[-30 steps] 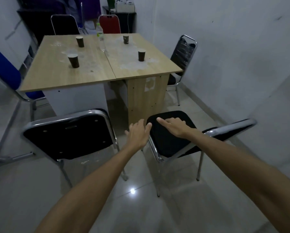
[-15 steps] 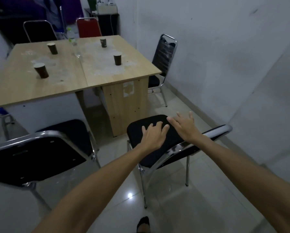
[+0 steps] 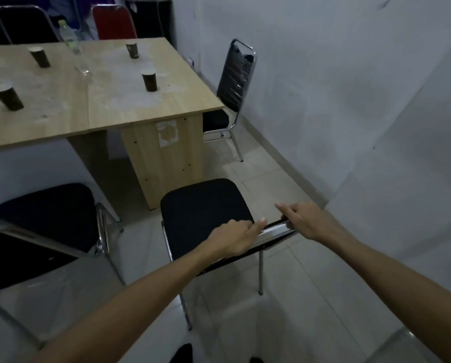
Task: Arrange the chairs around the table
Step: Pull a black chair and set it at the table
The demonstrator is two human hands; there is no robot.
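A black padded chair (image 3: 200,205) with a chrome frame stands in front of me, its seat facing the wooden table (image 3: 109,106). Both hands grip the top rail of its backrest: my left hand (image 3: 232,237) is curled over the rail's left part, my right hand (image 3: 305,221) over its right end, index finger stretched out. A second black chair (image 3: 43,221) stands at the left, close to the table's near edge. A third black chair (image 3: 234,82) sits tucked against the table's right side by the wall.
Several dark paper cups (image 3: 149,81) and a clear water bottle (image 3: 74,45) stand on the table. A red chair (image 3: 114,22) and another black chair (image 3: 23,24) are at the far side. The white wall (image 3: 350,100) runs close along the right. The floor is pale tile.
My hands have slid back from the seat cushion onto the backrest's top rail and closed on it. The view has shifted right and closer to the chair.
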